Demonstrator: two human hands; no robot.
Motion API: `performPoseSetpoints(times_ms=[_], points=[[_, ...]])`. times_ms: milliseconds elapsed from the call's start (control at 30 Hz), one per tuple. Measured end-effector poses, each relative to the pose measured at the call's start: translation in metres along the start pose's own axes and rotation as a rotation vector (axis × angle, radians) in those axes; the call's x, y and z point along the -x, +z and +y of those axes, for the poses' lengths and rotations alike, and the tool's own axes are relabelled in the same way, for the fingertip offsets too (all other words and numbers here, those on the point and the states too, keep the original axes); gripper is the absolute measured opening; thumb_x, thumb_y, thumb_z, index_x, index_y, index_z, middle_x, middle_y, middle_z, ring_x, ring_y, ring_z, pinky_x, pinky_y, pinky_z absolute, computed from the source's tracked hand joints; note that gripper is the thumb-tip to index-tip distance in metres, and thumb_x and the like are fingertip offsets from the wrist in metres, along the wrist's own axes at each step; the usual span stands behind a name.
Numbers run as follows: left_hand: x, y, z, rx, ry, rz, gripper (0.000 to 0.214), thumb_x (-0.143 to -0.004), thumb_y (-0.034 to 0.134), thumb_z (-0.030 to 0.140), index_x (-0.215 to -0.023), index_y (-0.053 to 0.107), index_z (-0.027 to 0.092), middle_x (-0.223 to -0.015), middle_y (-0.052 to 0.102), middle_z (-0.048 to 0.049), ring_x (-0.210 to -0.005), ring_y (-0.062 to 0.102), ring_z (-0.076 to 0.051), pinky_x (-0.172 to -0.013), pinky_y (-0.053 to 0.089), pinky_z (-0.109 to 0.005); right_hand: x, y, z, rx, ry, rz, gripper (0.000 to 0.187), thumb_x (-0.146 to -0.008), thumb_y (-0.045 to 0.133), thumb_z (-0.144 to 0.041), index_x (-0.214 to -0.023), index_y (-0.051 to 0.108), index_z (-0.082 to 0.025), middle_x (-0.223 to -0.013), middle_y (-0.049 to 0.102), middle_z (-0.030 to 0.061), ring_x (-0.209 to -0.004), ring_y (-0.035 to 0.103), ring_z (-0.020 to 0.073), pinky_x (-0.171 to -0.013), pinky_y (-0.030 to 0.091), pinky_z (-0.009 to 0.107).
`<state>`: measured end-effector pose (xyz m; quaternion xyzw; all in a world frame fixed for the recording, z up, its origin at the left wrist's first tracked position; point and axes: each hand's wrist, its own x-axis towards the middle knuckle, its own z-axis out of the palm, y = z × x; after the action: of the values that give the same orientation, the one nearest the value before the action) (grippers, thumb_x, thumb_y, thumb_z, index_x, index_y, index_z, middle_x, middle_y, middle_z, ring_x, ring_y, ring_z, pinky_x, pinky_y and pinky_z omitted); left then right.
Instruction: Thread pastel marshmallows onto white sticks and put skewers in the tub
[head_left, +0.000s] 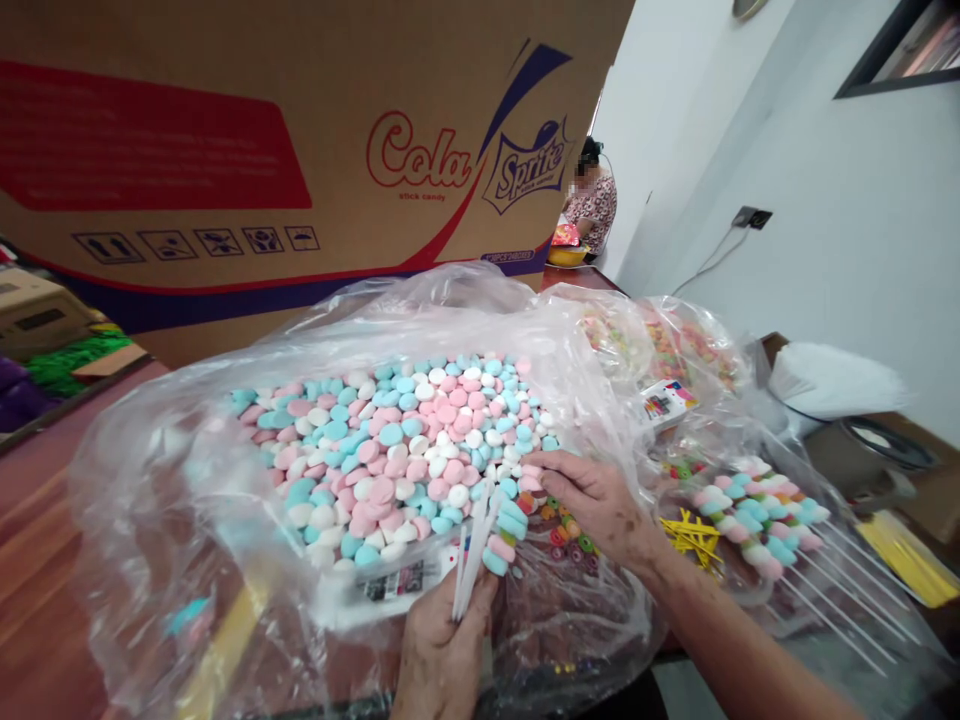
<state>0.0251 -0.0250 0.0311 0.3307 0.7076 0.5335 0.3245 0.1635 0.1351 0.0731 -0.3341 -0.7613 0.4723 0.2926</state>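
Note:
My left hand [448,625] is closed around several white sticks [474,550] that point upward. Beside them, just above that fist, is a skewer of blue, pink and white marshmallows [505,538]. My right hand [596,500] reaches in from the right with its fingertips pinched at a pink marshmallow [531,478], by the pile's right edge. The marshmallow pile [405,450], in pink, blue and white discs, lies on a clear plastic bag [187,420]. Loose ring-shaped gummies [574,540] in red, orange and green lie below my right hand.
A large cardboard box [337,230] stands behind the pile. To the right lie finished-looking marshmallow skewers [765,515], yellow twist ties [690,535] and bagged candies [675,340]. A yellow bundle [911,560] lies farther right. Another person [596,205] sits in the background.

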Motion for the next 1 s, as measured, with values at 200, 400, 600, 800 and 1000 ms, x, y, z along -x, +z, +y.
performPoseSetpoints(times_ms=[200, 400, 600, 800, 1000], points=[[0.001, 0.002, 0.002, 0.039, -0.079, 0.038, 0.035, -0.076, 0.066, 0.051, -0.060, 0.066, 0.019, -0.053, 0.050, 0.0029, -0.055, 0.047, -0.018, -0.053, 0.039, -0.026, 0.004, 0.014, 0.003, -0.026, 0.054, 0.077, 0.029, -0.090, 0.055, -0.038, -0.111, 0.071, -0.025, -0.110, 0.074, 0.0001, -0.099, 0.068, 0.0202, -0.088, 0.055, 0.033], [0.001, 0.003, -0.001, 0.015, -0.060, 0.025, 0.041, -0.080, 0.063, 0.051, -0.055, 0.056, 0.020, -0.053, 0.049, 0.0031, -0.054, 0.046, -0.016, -0.055, 0.037, -0.026, 0.005, 0.024, 0.008, -0.055, 0.044, 0.138, 0.028, -0.089, 0.057, -0.038, -0.108, 0.073, -0.026, -0.108, 0.075, 0.0001, -0.099, 0.069, 0.0211, -0.086, 0.058, 0.034], [0.000, 0.003, -0.007, 0.006, -0.027, 0.012, 0.041, -0.082, 0.061, 0.049, -0.054, 0.051, 0.021, -0.053, 0.049, 0.0035, -0.054, 0.047, -0.016, -0.055, 0.036, -0.026, 0.011, 0.030, 0.014, 0.073, -0.085, 0.172, 0.027, -0.094, 0.054, -0.033, -0.113, 0.072, -0.026, -0.111, 0.074, 0.0020, -0.101, 0.069, 0.0203, -0.089, 0.057, 0.033], [-0.001, 0.003, -0.006, 0.017, -0.050, 0.047, 0.038, -0.080, 0.064, 0.050, -0.057, 0.058, 0.020, -0.052, 0.048, 0.0039, -0.054, 0.045, -0.016, -0.056, 0.038, -0.026, 0.014, 0.035, 0.014, 0.247, -0.467, 0.218, 0.034, -0.095, 0.046, -0.018, -0.120, 0.068, -0.023, -0.109, 0.074, 0.0061, -0.099, 0.070, 0.0180, -0.088, 0.058, 0.030], [0.000, 0.004, 0.001, 0.028, -0.090, 0.089, 0.039, -0.077, 0.065, 0.056, -0.063, 0.065, 0.019, -0.052, 0.049, 0.0034, -0.054, 0.045, -0.017, -0.054, 0.035, -0.027, 0.017, 0.044, 0.022, 0.277, -0.518, 0.225, 0.038, -0.096, 0.042, -0.016, -0.126, 0.064, -0.023, -0.112, 0.073, 0.0085, -0.100, 0.070, 0.0180, -0.086, 0.059, 0.029]])
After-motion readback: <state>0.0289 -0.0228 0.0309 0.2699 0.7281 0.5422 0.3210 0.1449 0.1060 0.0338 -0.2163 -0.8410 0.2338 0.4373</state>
